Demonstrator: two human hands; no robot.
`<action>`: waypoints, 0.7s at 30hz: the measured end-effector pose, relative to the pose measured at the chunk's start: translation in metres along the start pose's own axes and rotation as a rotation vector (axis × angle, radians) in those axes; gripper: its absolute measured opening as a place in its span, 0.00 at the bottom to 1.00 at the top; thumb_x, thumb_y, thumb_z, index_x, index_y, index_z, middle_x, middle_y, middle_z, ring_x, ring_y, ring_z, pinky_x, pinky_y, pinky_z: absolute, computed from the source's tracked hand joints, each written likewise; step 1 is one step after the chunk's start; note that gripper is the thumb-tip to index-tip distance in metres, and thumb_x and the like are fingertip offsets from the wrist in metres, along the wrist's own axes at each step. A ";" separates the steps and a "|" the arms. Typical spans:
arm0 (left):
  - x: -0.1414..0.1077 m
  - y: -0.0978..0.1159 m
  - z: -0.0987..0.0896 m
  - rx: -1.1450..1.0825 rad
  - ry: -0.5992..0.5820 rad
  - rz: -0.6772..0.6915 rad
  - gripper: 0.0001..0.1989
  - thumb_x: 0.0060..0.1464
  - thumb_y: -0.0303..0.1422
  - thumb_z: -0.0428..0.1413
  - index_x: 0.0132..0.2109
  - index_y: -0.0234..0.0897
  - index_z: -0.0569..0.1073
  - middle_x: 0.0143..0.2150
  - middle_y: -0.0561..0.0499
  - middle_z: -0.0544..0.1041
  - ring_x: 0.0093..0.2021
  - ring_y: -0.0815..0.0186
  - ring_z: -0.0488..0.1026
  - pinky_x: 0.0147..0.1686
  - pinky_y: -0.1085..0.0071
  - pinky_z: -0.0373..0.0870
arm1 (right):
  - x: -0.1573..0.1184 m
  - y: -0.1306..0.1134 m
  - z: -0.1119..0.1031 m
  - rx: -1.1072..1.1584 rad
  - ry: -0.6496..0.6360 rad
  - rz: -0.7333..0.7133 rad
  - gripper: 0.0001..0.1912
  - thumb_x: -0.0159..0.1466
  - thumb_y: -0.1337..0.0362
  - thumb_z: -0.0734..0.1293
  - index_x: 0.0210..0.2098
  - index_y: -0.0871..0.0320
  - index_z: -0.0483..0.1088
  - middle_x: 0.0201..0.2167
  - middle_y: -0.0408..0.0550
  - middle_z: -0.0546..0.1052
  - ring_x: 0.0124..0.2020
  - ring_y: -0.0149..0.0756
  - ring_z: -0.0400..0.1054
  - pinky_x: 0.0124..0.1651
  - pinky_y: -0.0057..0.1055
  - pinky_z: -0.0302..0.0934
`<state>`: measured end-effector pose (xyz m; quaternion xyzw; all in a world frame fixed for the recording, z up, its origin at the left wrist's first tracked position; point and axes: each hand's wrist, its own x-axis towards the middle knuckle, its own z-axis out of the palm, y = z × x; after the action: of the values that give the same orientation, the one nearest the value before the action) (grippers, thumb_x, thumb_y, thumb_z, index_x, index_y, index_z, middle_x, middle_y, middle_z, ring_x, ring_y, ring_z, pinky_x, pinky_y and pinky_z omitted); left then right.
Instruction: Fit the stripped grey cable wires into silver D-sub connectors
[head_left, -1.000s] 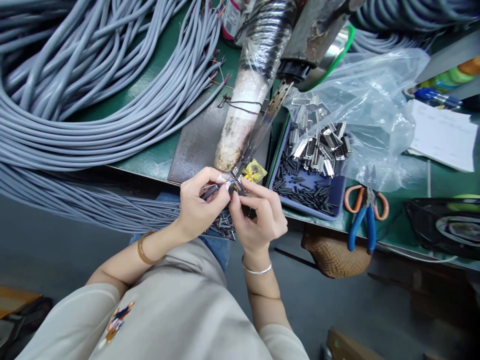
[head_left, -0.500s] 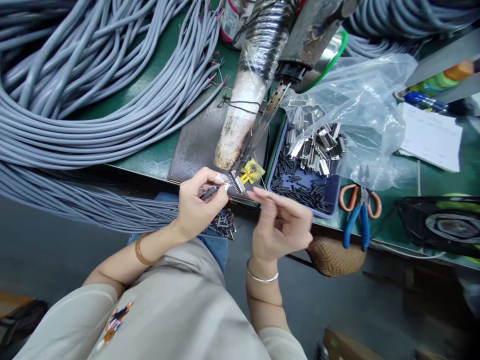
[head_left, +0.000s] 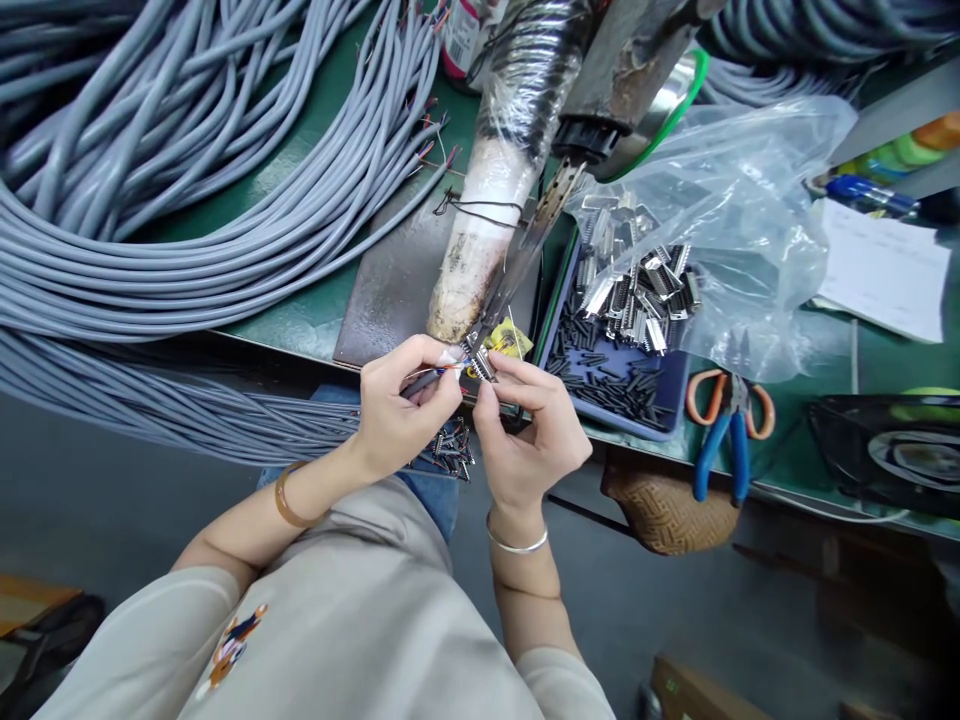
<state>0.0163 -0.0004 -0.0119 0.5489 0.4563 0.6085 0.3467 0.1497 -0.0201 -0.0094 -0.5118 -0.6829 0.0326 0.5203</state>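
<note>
My left hand [head_left: 401,405] pinches the end of a grey cable [head_left: 421,384], its thin coloured wires [head_left: 444,369] fanning out at the fingertips, which have white wraps. Beyond these wires is a small metal multi-pin connector [head_left: 481,364]. My right hand [head_left: 529,425] is closed, thumb and forefinger on the connector's right end. Just above the connector, the slim metal tip of a soldering iron [head_left: 551,205] points down, fixed in its mount. A yellow sponge-like piece [head_left: 508,338] lies behind the right fingertips, partly hidden.
A blue tray [head_left: 660,425] holds black sleeves and metal connectors, with a clear plastic bag [head_left: 780,230] over its back. Pliers [head_left: 726,430] lie to the right. Grey cables [head_left: 225,265] cover the left side. A wrapped duct [head_left: 484,210] hangs near the hands; several wired connectors [head_left: 450,450] hang below.
My right hand has moved left and its fingers have closed on the connector's end. The left hand has stayed nearly still with the cable.
</note>
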 end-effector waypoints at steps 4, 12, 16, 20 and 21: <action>0.000 0.000 0.000 -0.019 0.007 0.028 0.04 0.55 0.24 0.60 0.35 0.38 0.75 0.32 0.52 0.80 0.31 0.71 0.77 0.31 0.78 0.73 | 0.002 -0.002 0.000 -0.063 0.000 -0.045 0.09 0.63 0.72 0.73 0.39 0.53 0.73 0.43 0.46 0.85 0.42 0.35 0.81 0.45 0.32 0.77; -0.002 0.003 -0.002 -0.044 -0.050 -0.129 0.05 0.54 0.23 0.60 0.33 0.36 0.73 0.29 0.55 0.77 0.27 0.74 0.73 0.29 0.80 0.71 | -0.005 0.000 -0.002 -0.127 -0.026 -0.119 0.08 0.64 0.72 0.72 0.38 0.54 0.70 0.43 0.48 0.86 0.40 0.32 0.83 0.43 0.26 0.77; -0.003 0.003 -0.003 -0.104 -0.069 -0.198 0.06 0.53 0.23 0.60 0.33 0.36 0.72 0.29 0.55 0.77 0.26 0.75 0.72 0.28 0.80 0.70 | -0.005 0.001 -0.004 -0.140 -0.020 -0.154 0.10 0.63 0.73 0.74 0.38 0.55 0.71 0.42 0.50 0.86 0.39 0.33 0.83 0.43 0.25 0.77; -0.002 0.005 -0.006 -0.193 -0.095 -0.267 0.05 0.53 0.24 0.61 0.33 0.36 0.72 0.29 0.55 0.76 0.27 0.75 0.72 0.29 0.81 0.70 | -0.005 -0.002 -0.006 -0.155 -0.022 -0.187 0.10 0.63 0.74 0.74 0.36 0.55 0.71 0.40 0.48 0.86 0.38 0.32 0.83 0.42 0.24 0.77; -0.001 0.006 -0.007 -0.214 -0.100 -0.292 0.04 0.53 0.25 0.61 0.34 0.36 0.73 0.30 0.54 0.77 0.27 0.75 0.73 0.29 0.81 0.71 | -0.005 -0.002 -0.007 -0.156 -0.021 -0.189 0.10 0.63 0.74 0.74 0.36 0.55 0.71 0.40 0.47 0.86 0.38 0.32 0.83 0.42 0.24 0.77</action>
<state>0.0103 -0.0049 -0.0070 0.4664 0.4458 0.5688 0.5101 0.1527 -0.0281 -0.0085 -0.4837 -0.7338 -0.0647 0.4725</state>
